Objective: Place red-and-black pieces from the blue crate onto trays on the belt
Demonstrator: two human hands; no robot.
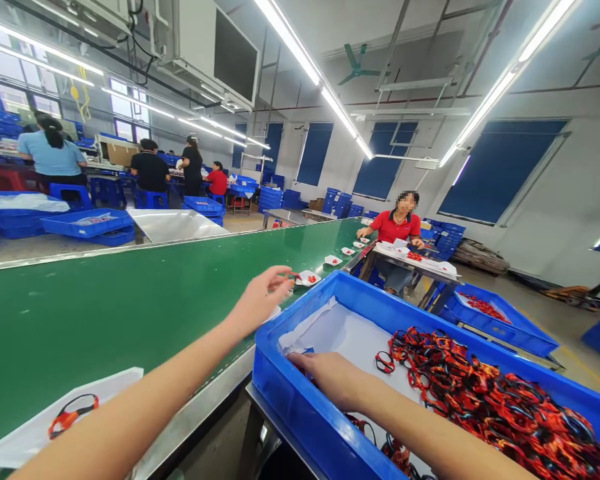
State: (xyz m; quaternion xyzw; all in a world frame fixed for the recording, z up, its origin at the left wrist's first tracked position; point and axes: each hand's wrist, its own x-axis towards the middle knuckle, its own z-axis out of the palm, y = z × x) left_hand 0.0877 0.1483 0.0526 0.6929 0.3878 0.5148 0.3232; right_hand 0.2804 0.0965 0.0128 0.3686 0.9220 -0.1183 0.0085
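Leftward, a black-and-red band (73,415) lies on a white sheet (20,433) on the green conveyor belt (105,320), the left hand (260,301) hovers pinched almost shut over the belt, holding nothing clearly visible, and the right hand (327,380), its grip hidden, reaches into a blue crate (300,413) beside a heap of red-and-black bands (500,407).

I've got a green conveyor belt (130,320), white paper trays (308,278) spaced along it holding red pieces. Nearest me, a white sheet (30,427) lies on the belt, one black-and-orange band (73,415) on top.
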